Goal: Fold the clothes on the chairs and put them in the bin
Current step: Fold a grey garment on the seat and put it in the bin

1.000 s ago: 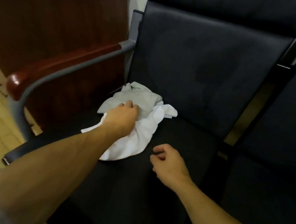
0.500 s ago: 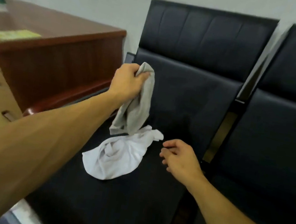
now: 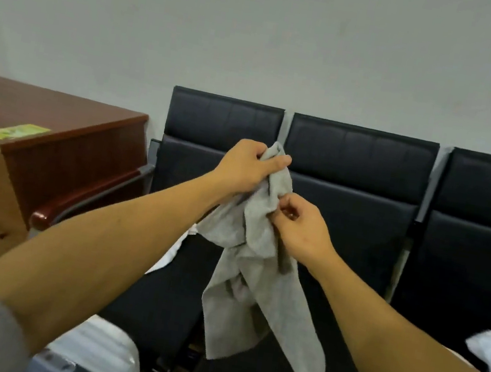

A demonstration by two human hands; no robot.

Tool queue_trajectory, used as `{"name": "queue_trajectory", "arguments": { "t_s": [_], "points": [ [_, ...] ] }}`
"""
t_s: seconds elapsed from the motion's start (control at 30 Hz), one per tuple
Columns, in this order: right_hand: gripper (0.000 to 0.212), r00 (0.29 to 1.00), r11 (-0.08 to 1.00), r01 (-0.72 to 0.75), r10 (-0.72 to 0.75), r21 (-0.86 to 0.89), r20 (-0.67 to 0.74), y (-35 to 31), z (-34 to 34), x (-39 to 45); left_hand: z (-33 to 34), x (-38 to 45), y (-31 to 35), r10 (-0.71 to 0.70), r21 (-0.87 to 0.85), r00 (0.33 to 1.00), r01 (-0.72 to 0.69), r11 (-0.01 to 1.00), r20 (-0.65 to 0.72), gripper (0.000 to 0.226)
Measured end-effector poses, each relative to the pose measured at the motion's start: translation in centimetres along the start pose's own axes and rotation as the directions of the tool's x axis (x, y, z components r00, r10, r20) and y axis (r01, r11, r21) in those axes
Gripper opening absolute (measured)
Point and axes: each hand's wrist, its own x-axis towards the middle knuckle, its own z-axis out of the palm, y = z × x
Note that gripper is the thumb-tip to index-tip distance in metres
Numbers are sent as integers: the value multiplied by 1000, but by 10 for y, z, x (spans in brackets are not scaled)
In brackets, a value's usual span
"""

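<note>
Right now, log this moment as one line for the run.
step: unfurling | left hand: grips grey garment at top | right hand: pinches its edge | garment: hanging above chair | folded: not yet

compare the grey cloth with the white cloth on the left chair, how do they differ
The grey cloth is held up in the air, gripped by the left hand and pinched by the right hand; the white cloth lies on the seat untouched. The grey cloth shows fully; the white cloth is mostly hidden behind the left arm. Both are unfolded.

Soft, even indoor light (slight motion blur), wide-angle bowing at edges.
</note>
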Motion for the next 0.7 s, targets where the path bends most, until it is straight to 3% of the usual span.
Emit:
{"name": "queue_trajectory", "arguments": {
  "t_s": [0.13,0.27,0.4,0.5,0.57,0.7],
  "points": [
    [17,975,993,-68,86,94,-203,14,-64,-42,38,-17,42,-14,-56,992,22,998,126,49],
    [15,871,955,-194,273,225,-408,34,-127,-56,55,-19,59,73,138,942,-125,983,328,64],
    [14,853,955,-261,297,141,-429,48,-169,-60,60,-15,72,87,383,810,-366,848,581,47],
    [18,853,956,-292,273,28,-445,49,-182,-60,60,-9,73,90,486,740,-523,700,667,29],
    [20,851,951,-308,273,-5,-449,50,-183,-58,56,-3,65,130,505,758,-541,673,639,26],
    [20,837,944,-329,296,10,-460,51,-174,-52,49,8,41,134,535,870,-406,741,474,17]
  ]
}}
